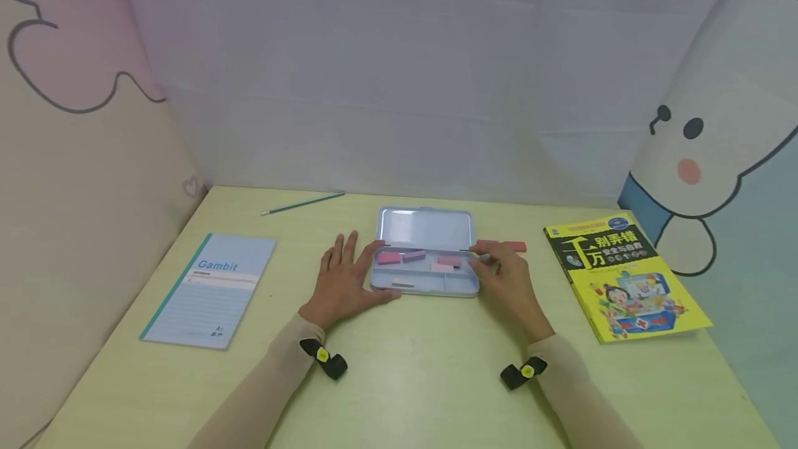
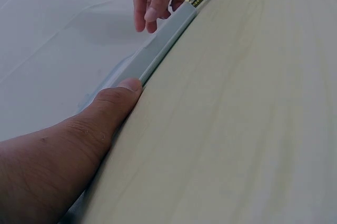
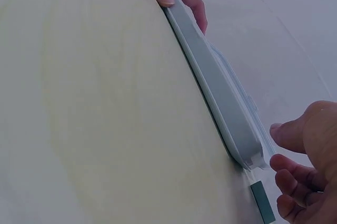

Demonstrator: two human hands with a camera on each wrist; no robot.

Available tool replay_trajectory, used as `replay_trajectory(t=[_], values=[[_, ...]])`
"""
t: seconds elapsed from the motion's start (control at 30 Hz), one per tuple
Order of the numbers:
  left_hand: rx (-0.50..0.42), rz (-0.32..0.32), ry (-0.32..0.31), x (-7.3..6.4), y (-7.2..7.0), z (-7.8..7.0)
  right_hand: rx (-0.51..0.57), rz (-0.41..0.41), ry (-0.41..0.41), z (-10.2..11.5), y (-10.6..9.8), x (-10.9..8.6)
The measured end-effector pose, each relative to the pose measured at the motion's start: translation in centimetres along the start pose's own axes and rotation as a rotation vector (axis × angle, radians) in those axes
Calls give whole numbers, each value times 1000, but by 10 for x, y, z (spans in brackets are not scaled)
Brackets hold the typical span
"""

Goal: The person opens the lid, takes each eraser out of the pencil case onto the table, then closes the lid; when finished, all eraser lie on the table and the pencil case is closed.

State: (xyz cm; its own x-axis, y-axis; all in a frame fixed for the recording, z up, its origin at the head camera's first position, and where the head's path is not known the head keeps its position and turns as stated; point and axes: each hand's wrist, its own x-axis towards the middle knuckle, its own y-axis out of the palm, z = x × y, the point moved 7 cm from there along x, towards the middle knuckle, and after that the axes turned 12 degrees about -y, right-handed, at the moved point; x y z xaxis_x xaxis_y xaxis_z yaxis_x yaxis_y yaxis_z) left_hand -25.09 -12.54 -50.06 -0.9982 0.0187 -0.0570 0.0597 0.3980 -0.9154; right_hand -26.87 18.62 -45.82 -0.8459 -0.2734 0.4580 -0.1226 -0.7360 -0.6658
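Note:
A pale blue pencil case (image 1: 461, 286) lies with its lid (image 1: 426, 229) raised at the back. Inside, a bright pink block (image 1: 389, 258), a purple block (image 1: 414, 255), a dusky pink block (image 1: 449, 261) and a light pink block (image 1: 442, 267) sit in the rear part. My left hand (image 1: 345, 281) holds the case's left end, thumb along the front wall (image 2: 152, 60) and index finger by the hinge. At the right end hovers my right hand (image 1: 508, 281), thumb and bent index finger apart in the right wrist view, with nothing visible between them.
Two red-pink blocks (image 1: 514, 246) lie behind my right hand. A green pencil (image 1: 303, 204) is at the back left. To the left lies a Gambit notebook (image 1: 212, 296), to the right a yellow book (image 1: 630, 283). A white sheet (image 1: 399, 102) hangs along the table's back edge.

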Motion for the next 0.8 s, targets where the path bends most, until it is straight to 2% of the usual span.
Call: replay_trajectory(t=[0.27,0.57,0.8], values=[[14,-7,3,1,-2,3,7,67,37,5,16,5],[-10,1,8,2,-1,-1,-76,116,116,10,25,15],[-1,2,-3,1,0,1,-56,138,203,7,29,15]])
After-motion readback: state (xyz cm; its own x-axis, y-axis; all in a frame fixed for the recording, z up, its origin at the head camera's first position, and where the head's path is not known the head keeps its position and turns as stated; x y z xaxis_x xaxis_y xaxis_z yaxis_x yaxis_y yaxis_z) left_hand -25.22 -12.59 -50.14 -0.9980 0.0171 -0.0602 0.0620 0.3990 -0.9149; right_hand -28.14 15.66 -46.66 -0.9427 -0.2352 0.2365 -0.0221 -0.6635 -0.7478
